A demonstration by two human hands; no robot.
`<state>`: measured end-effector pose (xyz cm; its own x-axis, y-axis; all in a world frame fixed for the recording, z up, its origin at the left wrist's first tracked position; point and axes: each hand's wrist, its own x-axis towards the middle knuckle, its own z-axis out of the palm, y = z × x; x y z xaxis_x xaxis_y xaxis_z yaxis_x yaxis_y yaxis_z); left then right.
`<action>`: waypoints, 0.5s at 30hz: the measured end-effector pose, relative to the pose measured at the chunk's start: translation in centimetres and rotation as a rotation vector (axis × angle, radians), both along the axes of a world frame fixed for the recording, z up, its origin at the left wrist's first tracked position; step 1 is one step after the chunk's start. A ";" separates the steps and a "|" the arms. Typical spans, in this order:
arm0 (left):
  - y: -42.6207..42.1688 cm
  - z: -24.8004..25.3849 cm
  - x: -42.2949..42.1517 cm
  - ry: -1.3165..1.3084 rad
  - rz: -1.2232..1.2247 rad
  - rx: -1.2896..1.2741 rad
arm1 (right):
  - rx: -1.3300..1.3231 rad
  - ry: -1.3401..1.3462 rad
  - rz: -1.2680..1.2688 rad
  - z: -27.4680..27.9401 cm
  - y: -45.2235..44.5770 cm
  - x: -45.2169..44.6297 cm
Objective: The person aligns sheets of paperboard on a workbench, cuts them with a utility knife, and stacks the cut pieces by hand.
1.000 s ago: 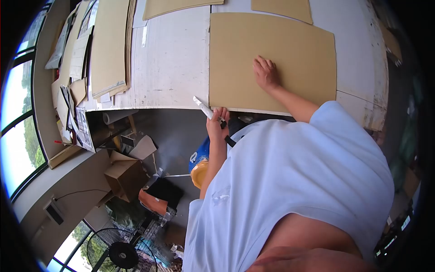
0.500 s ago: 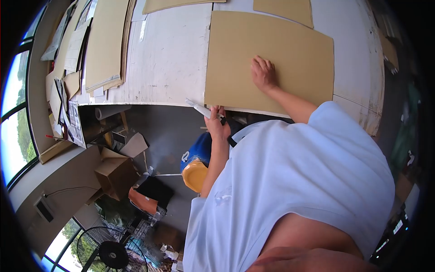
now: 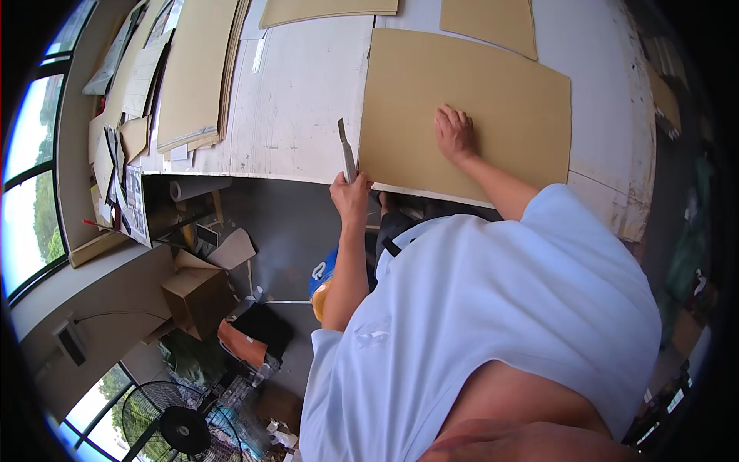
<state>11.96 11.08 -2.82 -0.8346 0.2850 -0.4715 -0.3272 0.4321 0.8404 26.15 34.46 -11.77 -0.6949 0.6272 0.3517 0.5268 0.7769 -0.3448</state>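
My left hand (image 3: pixel 350 197) is closed around the handle of a utility knife (image 3: pixel 348 158) at the table's front edge. Its blade points up and away from me, over the pale tabletop just left of a large brown cardboard sheet (image 3: pixel 408 92). On that sheet rests my right hand (image 3: pixel 456 134), fingers curled in and knuckles up. Nothing shows in its grip. The sheet lies flat, with its near edge close to the table's front edge.
Stacked cardboard (image 3: pixel 196 77) lies on the table (image 3: pixel 304 100) at left, with scraps beyond it. Another brown sheet (image 3: pixel 489 23) is at the far side. Below are a cardboard box (image 3: pixel 196 296), a blue and yellow container (image 3: pixel 319 289) and a standing fan (image 3: pixel 185 427).
My left hand has risen a little and moved left, turning the knife from pointing left to pointing up over the table. My right hand stays on the sheet. The view has shifted slightly.
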 end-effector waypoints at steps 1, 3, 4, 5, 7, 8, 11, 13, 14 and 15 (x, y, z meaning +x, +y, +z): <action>0.1 0.2 -0.1 0.012 -0.011 0.005 | -0.018 0.004 -0.003 -0.1 0.0 0.0; 0.2 0.8 -0.3 0.184 -0.122 -0.155 | -0.047 0.039 0.010 0.1 0.1 0.4; 0.4 1.2 -0.3 0.199 -0.136 -0.145 | -0.076 0.063 0.039 0.4 0.3 0.6; 0.5 1.5 -0.1 0.347 -0.214 -0.216 | -0.207 0.150 0.018 0.7 0.0 1.2; 0.8 2.3 0.7 0.499 -0.296 -0.285 | -0.636 0.126 -0.049 3.4 -2.3 3.8; 1.2 3.6 1.2 0.534 -0.322 -0.305 | -0.933 0.014 -0.100 5.7 -3.9 5.6; 2.3 6.6 2.6 0.507 -0.321 -0.221 | -1.906 0.045 -0.209 6.2 -8.2 10.6; 2.5 7.7 3.0 0.446 -0.277 -0.119 | -2.118 0.048 -0.305 4.5 -10.1 12.6; 2.4 8.0 2.9 0.359 -0.225 -0.026 | -2.224 0.241 -0.411 3.4 -10.9 13.4; 2.3 8.3 2.7 0.271 -0.171 0.065 | -2.319 0.441 -0.520 2.1 -11.3 14.1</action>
